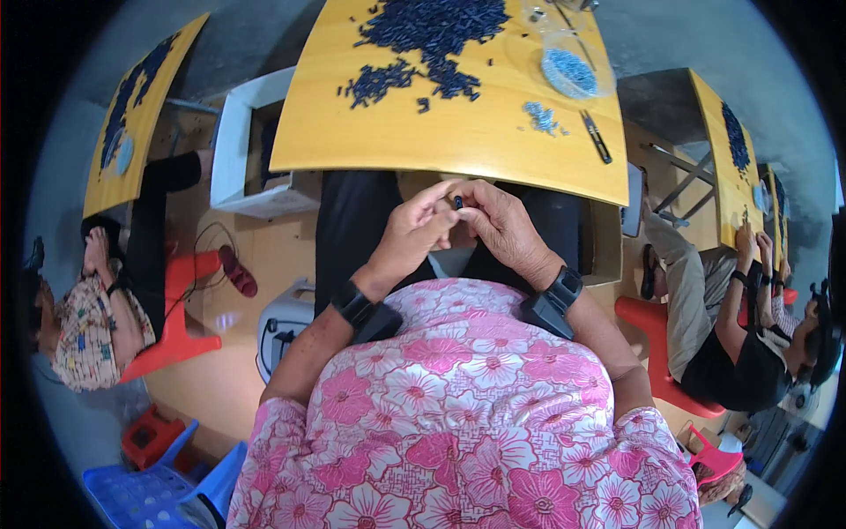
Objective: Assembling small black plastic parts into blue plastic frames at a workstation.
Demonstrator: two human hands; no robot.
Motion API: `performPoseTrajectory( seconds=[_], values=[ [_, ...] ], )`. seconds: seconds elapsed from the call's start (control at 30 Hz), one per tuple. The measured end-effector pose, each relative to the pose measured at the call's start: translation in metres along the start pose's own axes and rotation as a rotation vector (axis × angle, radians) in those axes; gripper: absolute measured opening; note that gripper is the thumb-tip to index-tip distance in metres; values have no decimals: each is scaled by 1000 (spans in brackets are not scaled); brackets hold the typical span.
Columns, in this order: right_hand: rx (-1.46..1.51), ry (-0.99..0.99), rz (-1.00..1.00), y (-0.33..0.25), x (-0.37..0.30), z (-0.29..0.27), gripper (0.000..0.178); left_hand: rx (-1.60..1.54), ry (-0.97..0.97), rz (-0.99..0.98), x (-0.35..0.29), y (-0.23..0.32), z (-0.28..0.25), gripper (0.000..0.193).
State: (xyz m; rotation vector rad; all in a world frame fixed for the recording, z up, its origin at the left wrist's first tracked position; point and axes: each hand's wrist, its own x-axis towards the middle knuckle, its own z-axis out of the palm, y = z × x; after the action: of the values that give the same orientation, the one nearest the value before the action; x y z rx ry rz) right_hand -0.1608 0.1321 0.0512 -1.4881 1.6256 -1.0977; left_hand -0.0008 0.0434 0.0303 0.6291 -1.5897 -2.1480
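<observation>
My left hand (412,236) and my right hand (506,231) meet in front of the table's near edge, above my lap. A small dark blue piece (458,202) shows between their fingertips; both hands are closed around it in a pinch. Its far end is hidden by the fingers. On the yellow table (370,145) lies a large heap of similar dark pieces (432,26), with a smaller cluster (379,81) nearer to me. To the right are a small pile of silvery bits (541,117) and a slim black tool (597,137).
A clear round dish (571,72) of small light-blue bits stands at the table's right. An open white box (231,159) sits left below the tabletop. People work at yellow tables on both sides, seated on red stools (181,304). A blue plastic chair (141,485) stands lower left.
</observation>
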Motion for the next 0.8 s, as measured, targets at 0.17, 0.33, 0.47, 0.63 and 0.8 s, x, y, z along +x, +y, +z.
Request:
performPoseTrajectory(
  seconds=[0.17, 0.33, 0.47, 0.63, 0.8],
  values=[
    [-34, 360, 120, -5, 1, -37, 17, -66, -28, -32, 2, -18, -17, 45],
    [54, 627, 121, 14, -2, -74, 17, 36, -26, -106, 8, -23, -22, 41],
    [69, 933, 55, 39, -28, -110, 19, -15, 6, -125, 8, -22, -23, 39],
    [51, 1185, 124, 76, -86, -149, 21, -28, 21, -156, 13, -25, -21, 38],
    [-150, 1169, 494, 122, -127, -161, 27, 12, 40, -201, 13, -27, -17, 34]
  ],
)
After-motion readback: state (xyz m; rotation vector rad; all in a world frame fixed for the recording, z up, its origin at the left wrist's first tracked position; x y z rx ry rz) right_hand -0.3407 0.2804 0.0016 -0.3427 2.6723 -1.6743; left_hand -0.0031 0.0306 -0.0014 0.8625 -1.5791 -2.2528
